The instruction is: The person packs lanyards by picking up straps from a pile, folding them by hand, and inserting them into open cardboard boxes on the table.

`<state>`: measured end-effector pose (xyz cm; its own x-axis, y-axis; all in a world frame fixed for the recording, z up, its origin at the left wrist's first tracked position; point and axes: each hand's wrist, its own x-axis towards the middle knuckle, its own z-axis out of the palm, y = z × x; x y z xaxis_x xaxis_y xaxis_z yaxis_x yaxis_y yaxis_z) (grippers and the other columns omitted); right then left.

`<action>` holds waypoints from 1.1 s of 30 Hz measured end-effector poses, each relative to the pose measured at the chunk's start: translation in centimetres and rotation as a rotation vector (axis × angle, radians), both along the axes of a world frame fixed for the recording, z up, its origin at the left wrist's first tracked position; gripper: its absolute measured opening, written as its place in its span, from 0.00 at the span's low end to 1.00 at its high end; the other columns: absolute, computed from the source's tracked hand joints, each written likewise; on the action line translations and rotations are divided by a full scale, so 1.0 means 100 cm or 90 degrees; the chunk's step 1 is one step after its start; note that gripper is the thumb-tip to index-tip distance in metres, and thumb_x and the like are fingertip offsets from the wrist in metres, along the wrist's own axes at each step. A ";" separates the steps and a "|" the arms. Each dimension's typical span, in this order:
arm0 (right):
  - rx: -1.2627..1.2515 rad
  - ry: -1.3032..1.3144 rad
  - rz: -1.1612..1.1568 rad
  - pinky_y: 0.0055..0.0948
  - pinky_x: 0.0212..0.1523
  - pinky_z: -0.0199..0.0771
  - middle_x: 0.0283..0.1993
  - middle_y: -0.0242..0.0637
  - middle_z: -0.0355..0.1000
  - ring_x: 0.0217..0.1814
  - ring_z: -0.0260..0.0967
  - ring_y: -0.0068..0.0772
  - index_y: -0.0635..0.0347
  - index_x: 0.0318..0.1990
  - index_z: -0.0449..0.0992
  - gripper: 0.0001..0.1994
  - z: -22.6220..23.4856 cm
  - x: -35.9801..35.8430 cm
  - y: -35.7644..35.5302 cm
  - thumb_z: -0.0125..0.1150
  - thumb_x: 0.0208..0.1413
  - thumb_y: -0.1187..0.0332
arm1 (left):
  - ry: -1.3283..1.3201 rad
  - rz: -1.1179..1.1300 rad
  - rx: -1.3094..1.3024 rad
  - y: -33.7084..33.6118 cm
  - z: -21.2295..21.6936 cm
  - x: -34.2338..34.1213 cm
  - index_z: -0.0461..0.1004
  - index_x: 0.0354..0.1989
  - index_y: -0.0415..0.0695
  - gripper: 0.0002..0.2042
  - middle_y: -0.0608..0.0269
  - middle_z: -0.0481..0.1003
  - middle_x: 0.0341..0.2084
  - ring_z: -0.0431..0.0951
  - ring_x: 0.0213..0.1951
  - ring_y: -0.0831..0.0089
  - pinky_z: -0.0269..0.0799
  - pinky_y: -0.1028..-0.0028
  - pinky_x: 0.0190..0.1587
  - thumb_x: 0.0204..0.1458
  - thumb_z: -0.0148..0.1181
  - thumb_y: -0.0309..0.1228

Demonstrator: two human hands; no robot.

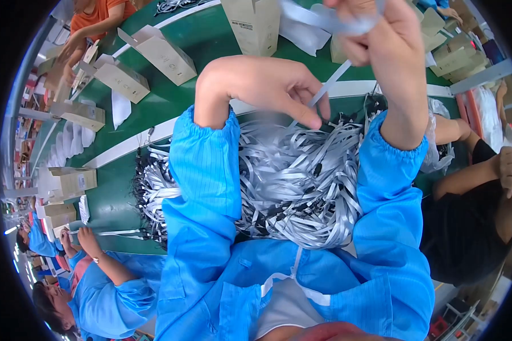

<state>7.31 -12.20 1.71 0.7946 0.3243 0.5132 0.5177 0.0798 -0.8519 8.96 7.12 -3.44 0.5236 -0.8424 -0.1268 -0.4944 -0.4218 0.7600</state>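
Observation:
A big heap of silvery-white lanyards (301, 187) with black clips lies between my forearms, close to my body. My right hand (375, 37) is raised at the upper right, its fingers closed on a white lanyard (339, 77). A looped part of that strap hangs blurred beside the fingers. From there the strap slants down to my left hand (267, 85), which is bent over the heap. It runs between the thumb and curled fingers of that hand. The strap's lower end reaches the heap, where I cannot make out its tip.
Open cardboard boxes (159, 54) stand along the green work surface (111, 196), with white pouches (120, 108) beside some. A smaller lanyard pile (153, 182) lies left of my arm. Co-workers sit at lower left and right; a person in orange (96, 20) is across.

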 end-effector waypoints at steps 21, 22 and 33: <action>-0.519 -0.098 0.118 0.14 0.31 0.61 0.23 0.21 0.72 0.29 0.66 0.11 0.64 0.49 0.78 0.17 -0.045 0.059 0.005 0.61 0.68 0.57 | -0.063 0.457 -0.843 -0.008 -0.008 0.006 0.79 0.44 0.33 0.08 0.55 0.84 0.38 0.85 0.40 0.74 0.81 0.80 0.43 0.60 0.65 0.24; -0.518 -0.098 0.120 0.14 0.31 0.61 0.23 0.21 0.72 0.29 0.66 0.11 0.64 0.49 0.78 0.17 -0.048 0.064 0.004 0.61 0.68 0.57 | -0.070 0.477 -0.840 -0.005 -0.009 0.007 0.79 0.45 0.33 0.08 0.55 0.84 0.39 0.85 0.39 0.74 0.81 0.80 0.43 0.61 0.65 0.24; 0.199 -0.228 -0.268 0.23 0.24 0.50 0.21 0.20 0.63 0.23 0.55 0.13 0.62 0.23 0.80 0.21 -0.073 0.103 0.030 0.63 0.65 0.57 | -0.071 0.475 -0.556 -0.005 -0.036 0.025 0.81 0.40 0.31 0.15 0.54 0.84 0.34 0.85 0.38 0.68 0.81 0.70 0.44 0.63 0.63 0.36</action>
